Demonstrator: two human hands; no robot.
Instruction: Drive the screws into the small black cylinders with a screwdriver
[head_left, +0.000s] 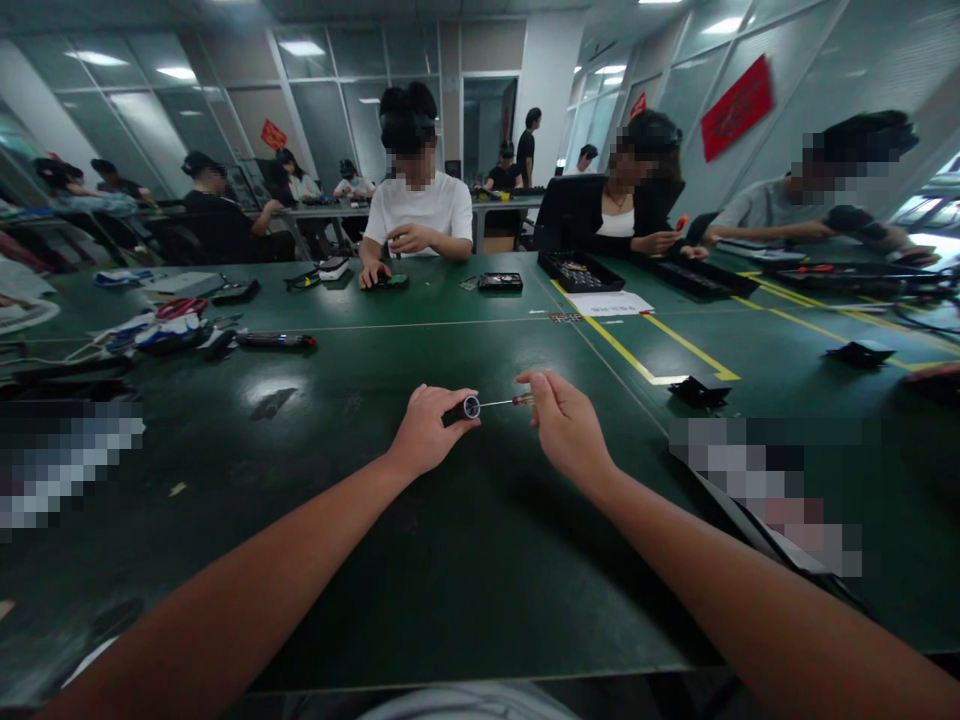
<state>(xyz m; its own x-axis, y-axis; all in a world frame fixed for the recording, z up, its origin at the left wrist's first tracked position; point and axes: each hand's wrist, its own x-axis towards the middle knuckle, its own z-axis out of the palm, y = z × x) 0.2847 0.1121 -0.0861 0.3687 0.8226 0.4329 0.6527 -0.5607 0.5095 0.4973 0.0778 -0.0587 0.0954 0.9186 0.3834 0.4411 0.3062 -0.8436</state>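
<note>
My left hand (427, 428) is wrapped round a dark cylindrical piece (470, 407) with a pale ring at its end, turned partly toward me. In my right hand (564, 420) is a small screwdriver (521, 399) with a reddish, see-through handle, gripped between thumb and fingers. Its thin metal shaft points left, and the tip reaches the ringed end of the cylinder; whether it touches or sits inside, I cannot tell. Both hands are just above the green tabletop (450, 560). My left fingers hide most of the cylinder's body.
A dark pen-shaped tool (276, 341) and a heap of cables and gloves (176, 325) lie to the left. Small black parts (699, 391) sit at right, beside yellow tape lines (615, 345). Across the table, a person in white (420, 215) handles a green board (391, 281). Black trays (577, 272) stand farther back.
</note>
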